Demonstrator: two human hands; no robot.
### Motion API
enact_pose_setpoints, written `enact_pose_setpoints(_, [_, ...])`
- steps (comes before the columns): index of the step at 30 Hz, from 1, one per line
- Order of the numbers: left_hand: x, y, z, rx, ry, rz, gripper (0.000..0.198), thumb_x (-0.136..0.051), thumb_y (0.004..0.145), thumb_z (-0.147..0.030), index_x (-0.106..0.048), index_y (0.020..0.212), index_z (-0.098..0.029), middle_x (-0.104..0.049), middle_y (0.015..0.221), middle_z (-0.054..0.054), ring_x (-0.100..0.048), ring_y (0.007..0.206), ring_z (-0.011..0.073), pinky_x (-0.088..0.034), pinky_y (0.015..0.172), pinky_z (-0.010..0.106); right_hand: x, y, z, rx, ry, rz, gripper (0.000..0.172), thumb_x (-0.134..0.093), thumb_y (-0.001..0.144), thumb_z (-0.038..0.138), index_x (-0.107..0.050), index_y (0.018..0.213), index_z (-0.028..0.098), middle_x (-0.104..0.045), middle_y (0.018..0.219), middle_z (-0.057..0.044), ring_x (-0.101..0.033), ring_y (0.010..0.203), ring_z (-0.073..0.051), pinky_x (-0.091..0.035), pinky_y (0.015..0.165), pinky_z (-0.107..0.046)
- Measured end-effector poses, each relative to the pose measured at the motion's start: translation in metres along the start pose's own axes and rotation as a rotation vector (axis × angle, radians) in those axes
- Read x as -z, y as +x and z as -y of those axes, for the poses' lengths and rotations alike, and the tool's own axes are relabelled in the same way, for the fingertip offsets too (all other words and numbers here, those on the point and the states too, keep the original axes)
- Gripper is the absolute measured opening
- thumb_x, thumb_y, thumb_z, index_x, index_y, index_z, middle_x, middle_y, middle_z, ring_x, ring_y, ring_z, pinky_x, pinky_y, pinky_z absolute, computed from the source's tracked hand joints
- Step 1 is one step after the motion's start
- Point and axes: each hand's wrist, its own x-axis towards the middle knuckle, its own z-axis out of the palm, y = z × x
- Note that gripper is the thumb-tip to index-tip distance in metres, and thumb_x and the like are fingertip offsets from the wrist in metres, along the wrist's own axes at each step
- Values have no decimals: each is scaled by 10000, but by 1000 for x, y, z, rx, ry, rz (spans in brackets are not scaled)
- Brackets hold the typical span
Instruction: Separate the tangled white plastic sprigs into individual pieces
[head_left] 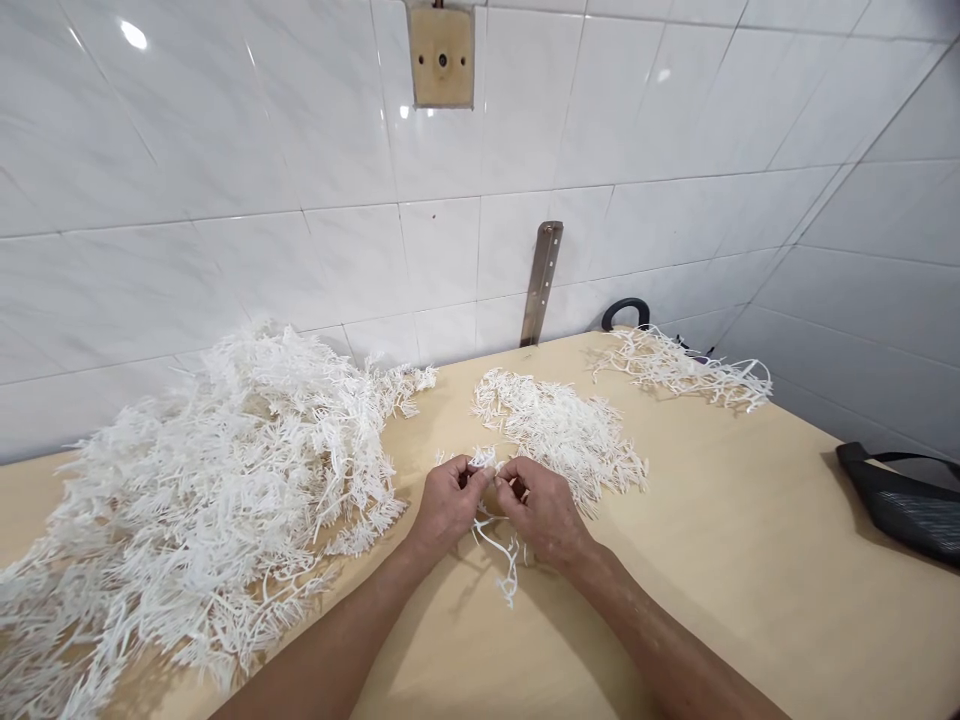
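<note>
Sprig (511,572) of white plastic-looking strands, thin, curved and forked like coral, sits at the clock's centre over the worktop (720,560), pinched by the fingers of the left hand (447,503) and right hand (546,512), which partly hide it. Three white piles surround it: one bushy heap (247,470) at nine o'clock, one smaller mound (566,425) at two, one sparse bundle (682,368) farther along two.

Left hand (450,503) and right hand (546,508) pinched, close together

The bare left forearm (352,620) slants up from the lower left, the bare right forearm (652,625) from the lower right, their wrists (415,548) apart. The hands meet at the thumbs (478,484), tips touching or nearly so; each thumb is set against a curled index finger (456,465)
</note>
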Motion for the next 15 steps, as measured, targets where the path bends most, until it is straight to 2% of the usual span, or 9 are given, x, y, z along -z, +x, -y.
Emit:
enact_pose_setpoints(4, [-5, -2, 2, -18, 25, -58, 284, -613, 794, -404, -543, 633, -181, -541, 584, -25, -471, 586, 124, -363, 563, 235, -8, -1, 3, -12, -43, -48, 135, -489, 851, 266, -508, 728, 214, -567, 632, 10, -504, 554, -140, -393, 528, -261])
enact_pose_setpoints(11, [-6, 0, 6, -13, 4, -77, 277, -592, 800, -405, -519, 651, -183, -513, 597, -31, -448, 594, 123, -355, 573, 237, -21, -5, 5, -140, 125, -89, 143, -466, 890, 300, -528, 796, 212, -550, 557, 32, -498, 457, -134, -396, 463, -254])
enact_pose_setpoints(13, [-6, -1, 5, -21, 3, -82, 287, -590, 799, -410, -506, 639, -186, -494, 588, -34, -431, 588, 121, -347, 568, 238, -21, -5, 3, -71, 68, -121, 134, -462, 895, 285, -524, 801, 211, -577, 605, 14, -522, 499, -139, -416, 494, -258])
enact_pose_setpoints(15, [-6, -1, 3, -28, 3, -94, 321, -598, 794, -432, -481, 618, -191, -458, 570, -43, -397, 572, 115, -329, 559, 237, -20, -4, 1, 69, -54, -155, 125, -466, 891, 254, -522, 787, 211, -602, 680, -13, -540, 564, -144, -425, 544, -263])
